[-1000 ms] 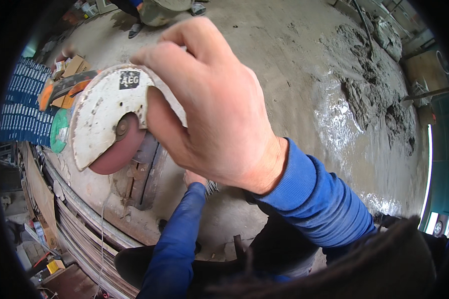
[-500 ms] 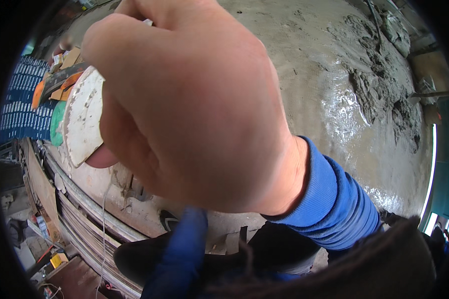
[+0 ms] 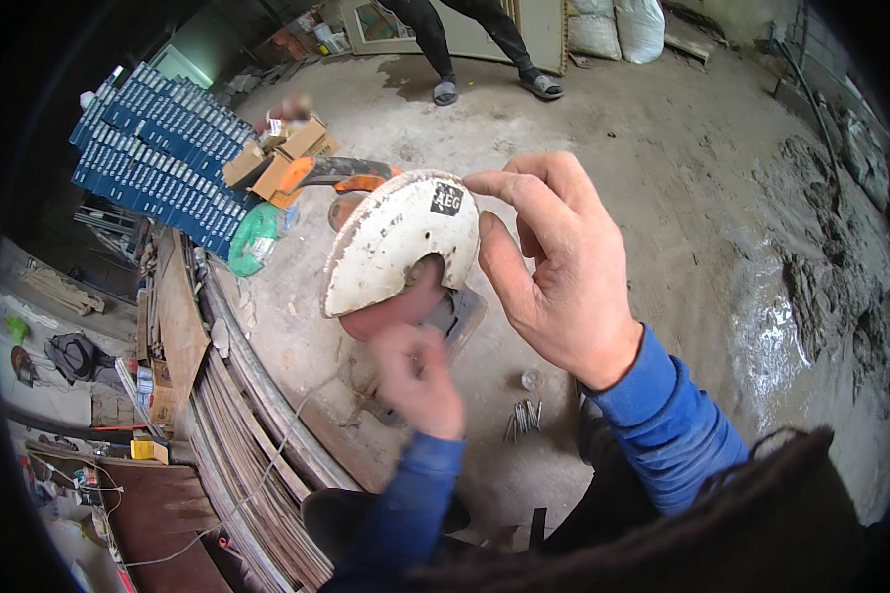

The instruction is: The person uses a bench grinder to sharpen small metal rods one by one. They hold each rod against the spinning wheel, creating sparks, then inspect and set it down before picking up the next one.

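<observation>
A power saw with a worn white half-round blade guard [image 3: 391, 242] stands in front of me; its handle [image 3: 356, 176] is black and orange. Below the guard shows a reddish-brown disc [image 3: 371, 321]. My left hand [image 3: 417, 381], smeared by motion, is just under the guard beside the disc; its fingers are too blurred to read. My right hand [image 3: 569, 262] is raised at the guard's right edge, fingers bent and apart. Its index fingertip meets or nearly meets the rim, and nothing shows between thumb and fingers.
Several thin metal rods [image 3: 524, 420] and a small round piece [image 3: 532, 381] lie on the floor. Long pipes and boards [image 3: 257, 435] run along the left. Blue boxes [image 3: 163, 163] are stacked behind. Another person's legs [image 3: 455, 44] stand at the back; wet mud [image 3: 831, 267] lies right.
My right hand has dropped away from close before the camera to the guard's right edge. The left hand has come into view by the disc. The view has shifted, showing more of the room.
</observation>
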